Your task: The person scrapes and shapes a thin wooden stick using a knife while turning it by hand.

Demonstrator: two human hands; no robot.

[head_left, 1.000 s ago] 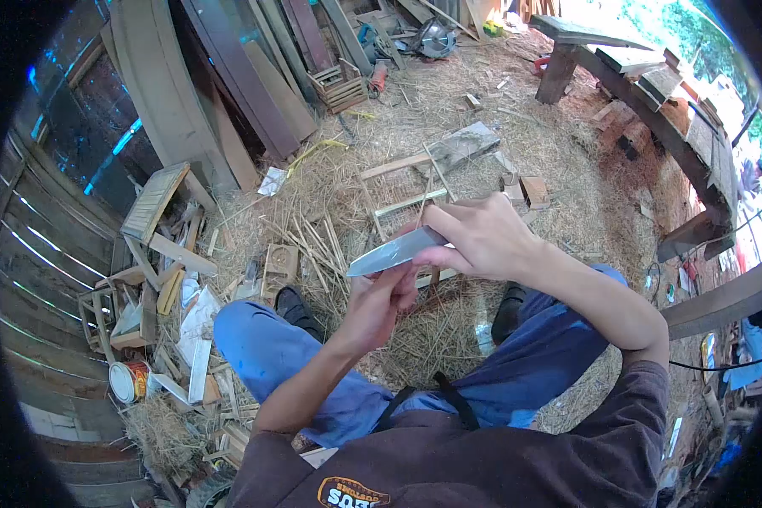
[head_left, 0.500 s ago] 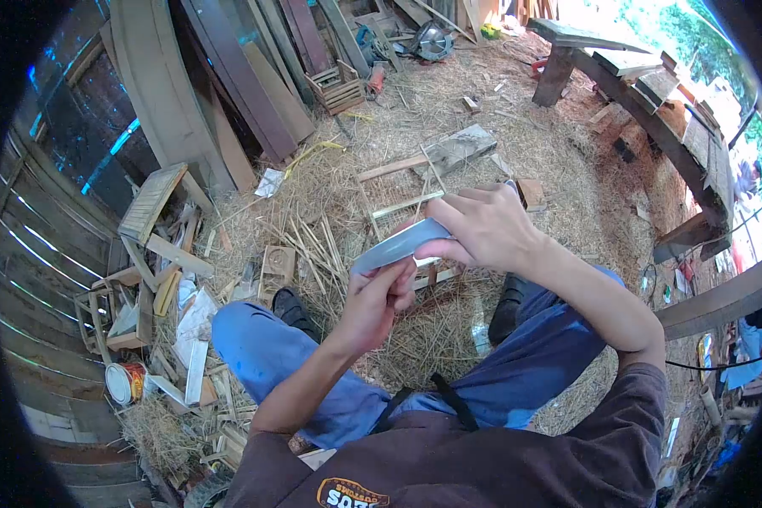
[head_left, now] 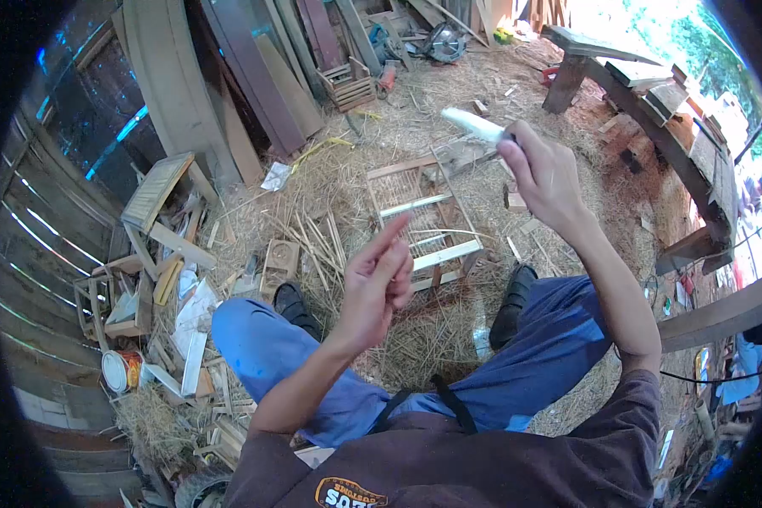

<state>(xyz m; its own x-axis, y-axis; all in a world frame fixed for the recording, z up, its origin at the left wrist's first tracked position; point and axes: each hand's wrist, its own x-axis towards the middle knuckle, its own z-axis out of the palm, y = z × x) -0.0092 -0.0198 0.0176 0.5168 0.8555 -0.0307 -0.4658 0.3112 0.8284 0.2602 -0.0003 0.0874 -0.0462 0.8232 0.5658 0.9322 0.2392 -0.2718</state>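
1. The knife with a broad, pale metal blade (head_left: 472,123) should handle as something light and stiff. The place to take hold is the handle, behind the cutting edge; smooth steel would probably be slippery, and the edge and tip call for care.
2. It looks whitish and washed out by glare, narrowing towards a tip that points to the far left. The handle is mostly covered, with only a dark bit showing at the thumb, and blur hides any wear or marks.
3. The right hand (head_left: 552,182) has its grip closed round the handle. It is raised above the floor, holding the knife well apart from the other hand.
4. The left hand (head_left: 369,292) has its forefinger stretched out and the other fingers curled in, so the grip is nearly closed. A thin, pale, curved wooden strip (head_left: 449,231) runs near its fingertips; whether they hold it I cannot tell.
5. Below and ahead of the hands, a slatted wooden frame (head_left: 444,255) lies on the straw-strewn floor (head_left: 567,254), its nearer end between the two dark shoes. Its slats look thin and light, perhaps easy to crack; the side rails would be the firmer hold.
6. Towards the floor's far right corner stands a rough, dark wooden bench (head_left: 565,83), with loose boards on top.
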